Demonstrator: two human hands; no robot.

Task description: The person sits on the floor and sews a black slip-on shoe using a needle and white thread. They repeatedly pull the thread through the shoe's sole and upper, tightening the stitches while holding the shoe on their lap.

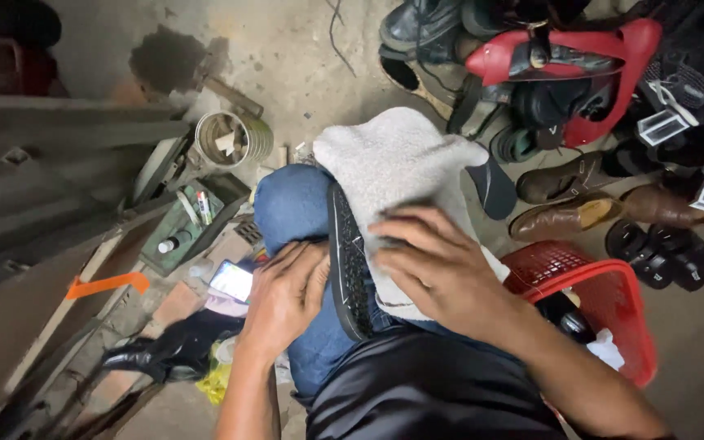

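- A black shoe [346, 265] is held sole-outward on the person's lap, resting on a knee in blue jeans [291, 204], near the middle of the view.
- The shoe is draped with a grey-white cloth [397, 163], which covers its upper side and hangs over the knee.
- The left hand [285, 295] is laid flat against the treaded sole side, fingers spread and pressed to the shoe rather than closed round it.
- The right hand [442, 269] is pressed open onto the cloth over the shoe, fingers splayed; the shoe is clamped between the two hands.
- Just right of the lap a red plastic basket [613, 285] is seen, with dark items inside.
- Beyond it, brown leather shoes [568, 216] and black sandals [662, 257] are set on the concrete floor.
- Further back a heap of footwear is piled, a red shoe [564, 53] among it.
- To the left a green tray [181, 232] with small bottles is placed, and a round metal tin [234, 137] behind it.
- A phone [231, 279] with its screen lit is lying by the left knee.
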